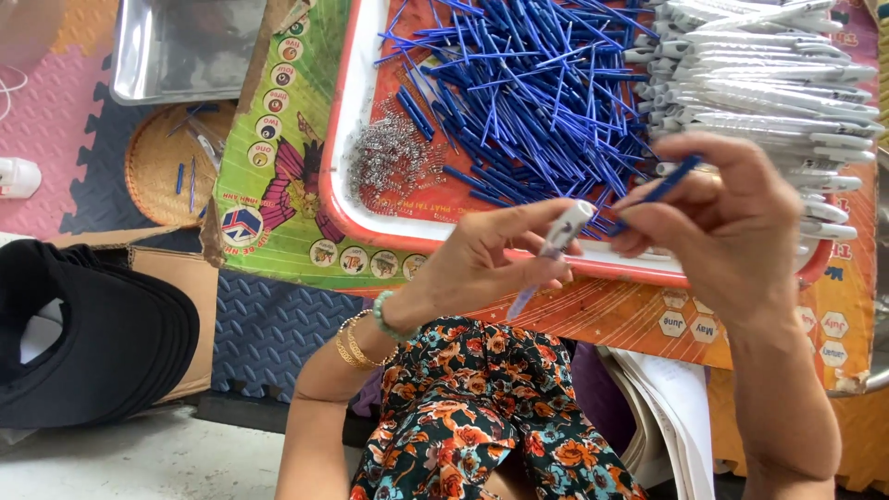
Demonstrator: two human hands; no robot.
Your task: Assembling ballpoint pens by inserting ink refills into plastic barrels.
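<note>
The left hand (482, 255) holds a white pen barrel (556, 243) open end up, while the right hand's (732, 231) fingers pinch a blue refill (669, 181), both close above the red tray (344, 139) for easy reach.

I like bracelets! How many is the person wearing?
3, all on the left wrist: one green bead bracelet and two gold bangles below it. The right wrist looks bare.

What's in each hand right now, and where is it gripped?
Left hand pinches a white pen barrel around its middle. Right hand holds a blue refill near its lower end.
</note>
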